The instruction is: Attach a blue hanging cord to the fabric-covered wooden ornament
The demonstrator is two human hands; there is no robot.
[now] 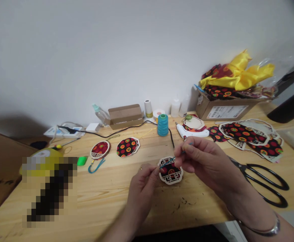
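Note:
My left hand pinches one end of a teal cord. Higher and to the right, my right hand is closed on the cord's other part, with a bit of teal showing at the fingertips. The cord runs taut between both hands, above a scalloped ornament with a pale lattice frame and dark red patterned fabric. That ornament lies on the table, close by my left fingertips; whether the cord is tied to it I cannot tell. Behind the hands stands a teal thread spool.
Black-handled scissors lie right, partly under my right forearm. A white glue gun rests behind my right hand. A round ornament and an octagonal one lie left. A fabric-filled carton stands back right; a power strip back left.

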